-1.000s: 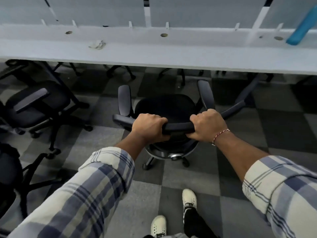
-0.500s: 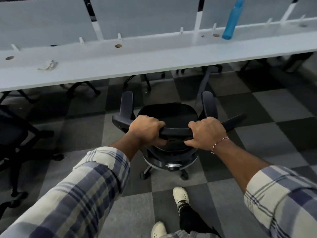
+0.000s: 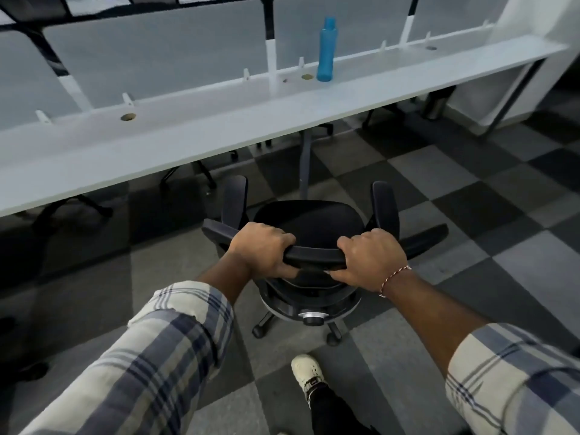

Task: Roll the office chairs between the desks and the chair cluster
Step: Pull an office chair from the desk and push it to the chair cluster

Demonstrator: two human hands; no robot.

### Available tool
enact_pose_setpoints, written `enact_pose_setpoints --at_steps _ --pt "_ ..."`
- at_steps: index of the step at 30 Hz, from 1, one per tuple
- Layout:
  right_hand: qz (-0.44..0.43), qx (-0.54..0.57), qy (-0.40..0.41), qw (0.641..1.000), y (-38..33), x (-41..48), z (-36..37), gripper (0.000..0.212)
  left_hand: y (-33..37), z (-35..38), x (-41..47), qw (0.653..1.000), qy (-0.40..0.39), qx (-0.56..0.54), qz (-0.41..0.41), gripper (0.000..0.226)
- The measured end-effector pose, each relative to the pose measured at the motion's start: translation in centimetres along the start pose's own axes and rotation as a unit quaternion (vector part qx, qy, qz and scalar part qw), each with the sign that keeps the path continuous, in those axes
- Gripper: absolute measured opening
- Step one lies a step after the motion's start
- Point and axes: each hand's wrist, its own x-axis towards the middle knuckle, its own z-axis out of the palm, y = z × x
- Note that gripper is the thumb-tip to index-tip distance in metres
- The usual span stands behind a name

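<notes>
Just short of the table [image 3: 188,146], the chair [image 3: 309,221] is being gripped at its back by the left hand [image 3: 262,249] and right hand [image 3: 372,257]; ideally it's being pushed evenly and steered past the leg [image 3: 304,161].

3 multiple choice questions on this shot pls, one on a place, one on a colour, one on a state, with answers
1. Where does the blue bottle stand?
A) on the floor
B) on the white desk, beside a cable hole
C) on a shelf

2. What colour is the seat of the office chair?
A) red
B) white
C) black

3. What are the left hand and right hand doing?
A) gripping the top of the backrest
B) hanging free
C) holding a cup

Answers: 1 B, it stands on the desktop by the hole. 2 C, the cushion is black. 3 A, fingers of both curl round its top bar.
</notes>
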Motion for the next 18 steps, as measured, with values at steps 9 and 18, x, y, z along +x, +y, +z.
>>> enact_pose_setpoints --at_steps 9,18 --pt "0.087 0.012 0.031 0.996 5.3 -2.0 1.5 0.053 2.4 0.5 8.1 0.997 0.01 0.011 0.075 0.048" --pt "0.159 0.0 0.021 0.987 13.0 -3.3 3.2 0.049 6.4 -0.3 17.9 0.991 0.022 0.014 0.131 0.052"
